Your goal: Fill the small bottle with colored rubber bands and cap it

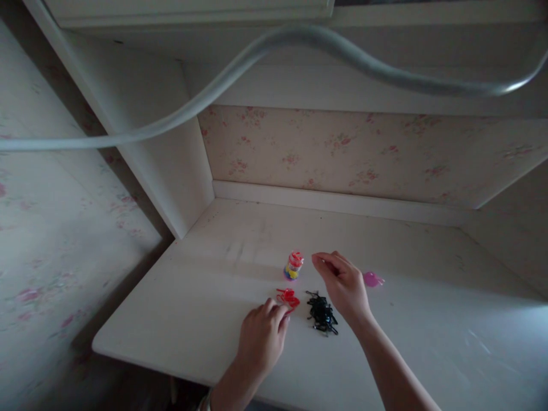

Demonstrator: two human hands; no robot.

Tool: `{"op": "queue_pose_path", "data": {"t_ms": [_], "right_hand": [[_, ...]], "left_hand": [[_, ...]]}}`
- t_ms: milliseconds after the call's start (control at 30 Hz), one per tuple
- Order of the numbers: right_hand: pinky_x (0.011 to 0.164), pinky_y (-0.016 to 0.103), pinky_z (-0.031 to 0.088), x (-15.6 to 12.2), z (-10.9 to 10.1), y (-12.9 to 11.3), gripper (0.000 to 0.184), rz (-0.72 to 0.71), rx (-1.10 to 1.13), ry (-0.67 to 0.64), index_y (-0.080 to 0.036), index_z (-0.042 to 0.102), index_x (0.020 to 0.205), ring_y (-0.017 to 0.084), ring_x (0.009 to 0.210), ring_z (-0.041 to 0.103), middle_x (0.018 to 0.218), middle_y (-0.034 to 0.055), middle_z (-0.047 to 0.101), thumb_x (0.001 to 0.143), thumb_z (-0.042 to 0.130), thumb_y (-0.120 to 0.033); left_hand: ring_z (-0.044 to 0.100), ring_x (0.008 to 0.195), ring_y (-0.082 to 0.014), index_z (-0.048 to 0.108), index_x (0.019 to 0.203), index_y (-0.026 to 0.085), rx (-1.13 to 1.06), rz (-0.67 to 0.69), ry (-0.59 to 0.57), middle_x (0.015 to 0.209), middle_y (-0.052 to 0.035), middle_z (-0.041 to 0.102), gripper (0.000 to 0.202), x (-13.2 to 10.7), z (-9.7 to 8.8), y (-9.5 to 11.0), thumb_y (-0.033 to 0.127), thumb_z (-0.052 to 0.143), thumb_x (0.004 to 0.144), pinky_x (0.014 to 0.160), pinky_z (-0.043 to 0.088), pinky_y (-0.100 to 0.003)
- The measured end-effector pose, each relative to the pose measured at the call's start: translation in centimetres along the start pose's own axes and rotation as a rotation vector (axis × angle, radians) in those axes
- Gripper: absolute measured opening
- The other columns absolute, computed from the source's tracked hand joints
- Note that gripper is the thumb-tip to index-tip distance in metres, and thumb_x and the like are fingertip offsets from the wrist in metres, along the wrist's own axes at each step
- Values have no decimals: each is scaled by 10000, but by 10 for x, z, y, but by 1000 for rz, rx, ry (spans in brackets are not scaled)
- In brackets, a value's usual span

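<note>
My left hand (263, 331) is closed at the near side of a small pile of thin red clips (289, 296), its thumb and fingertips pinched on one red clip at the pile's edge. Above the table, just right of a small clear jar (293, 266), my right hand (341, 279) is raised in a pinch. Whatever its fingertips hold, if anything, is too small to make out. The jar stands upright with yellow, blue and red pieces inside. Between my hands lies a heap of thin black clips (322, 314).
A pink rounded piece (373, 279) lies just right of my right hand on the white desk (171, 308). A pale curved tube (299, 37) crosses the upper view in front of the shelf. A side panel (158, 131) bounds the desk at the left.
</note>
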State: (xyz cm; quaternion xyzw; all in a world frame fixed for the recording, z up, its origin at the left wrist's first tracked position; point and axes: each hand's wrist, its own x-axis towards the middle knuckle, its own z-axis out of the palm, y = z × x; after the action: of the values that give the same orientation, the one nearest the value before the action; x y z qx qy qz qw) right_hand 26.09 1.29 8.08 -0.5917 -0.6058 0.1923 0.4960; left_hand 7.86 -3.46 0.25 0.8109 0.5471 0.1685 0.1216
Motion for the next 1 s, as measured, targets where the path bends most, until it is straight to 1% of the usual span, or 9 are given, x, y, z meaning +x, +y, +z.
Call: {"op": "queue_pose_path", "data": {"t_ms": [100, 300, 367, 467, 533, 633, 733, 867, 1000], "right_hand": [[537, 233, 368, -26, -5, 11, 300, 59, 65, -32, -170, 717, 885, 124, 593, 474, 675, 12, 544, 862, 568, -429], [517, 216, 403, -96, -6, 42, 288, 183, 82, -72, -179, 718, 868, 137, 613, 520, 703, 33, 571, 858, 582, -433], [484, 207, 394, -119, -6, 47, 278, 179, 70, -57, -189, 719, 847, 124, 556, 502, 659, 19, 547, 853, 589, -434], [480, 199, 401, -145, -5, 49, 259, 143, 72, 1, -201, 725, 829, 114, 520, 502, 631, 16, 534, 853, 592, -421], [489, 197, 412, -152, -6, 47, 251, 106, 65, 3, -202, 731, 843, 115, 517, 509, 631, 22, 540, 859, 587, -407], [473, 192, 406, -151, -7, 43, 258, 84, 40, -19, -193, 731, 864, 111, 505, 501, 628, 21, 535, 877, 564, -390], [458, 183, 392, -145, -8, 42, 276, 85, 24, -23, -183, 727, 859, 106, 493, 487, 618, 16, 519, 888, 547, -390], [464, 177, 396, -146, -8, 43, 299, 77, 27, -31, -180, 721, 853, 108, 502, 495, 623, 21, 523, 902, 522, -398], [461, 182, 387, -148, -8, 44, 297, 65, 31, -35, -179, 702, 816, 106, 492, 490, 616, 18, 523, 902, 520, -396]], "left_hand": [[617, 772, -153, 609, 920, 255, 1, 7, -37, 900, 5, 628, 111, 4, 2, 3, 195, 520, 895, 683, 429, -257], [628, 780, -138, 595, 871, 222, -76, -12, -75, 914, 0, 629, 197, 9, 4, 4, 151, 420, 928, 680, 440, -238], [627, 788, -134, 599, 870, 217, -166, -19, -66, 929, -7, 632, 200, 11, -3, 3, 155, 417, 929, 693, 445, -231], [615, 786, -131, 607, 885, 206, -311, 7, 1, 918, -27, 634, 191, 21, -24, 3, 201, 424, 939, 706, 453, -227], [604, 779, -135, 612, 893, 196, -349, 36, 78, 898, -37, 632, 189, 33, -42, 4, 245, 436, 942, 704, 454, -234], [583, 734, -125, 614, 886, 185, -338, 90, 191, 893, -39, 623, 218, 58, -67, 8, 291, 433, 947, 676, 450, -234], [583, 764, -126, 622, 907, 182, -258, 157, 222, 922, -39, 613, 194, 83, -83, 14, 275, 455, 938, 700, 449, -236], [584, 752, -121, 636, 906, 186, -174, 192, 223, 915, -32, 609, 191, 105, -87, 19, 264, 463, 933, 695, 449, -231], [584, 707, -100, 650, 906, 195, -111, 181, 191, 925, -19, 609, 184, 111, -81, 22, 255, 477, 926, 680, 445, -216]]}}
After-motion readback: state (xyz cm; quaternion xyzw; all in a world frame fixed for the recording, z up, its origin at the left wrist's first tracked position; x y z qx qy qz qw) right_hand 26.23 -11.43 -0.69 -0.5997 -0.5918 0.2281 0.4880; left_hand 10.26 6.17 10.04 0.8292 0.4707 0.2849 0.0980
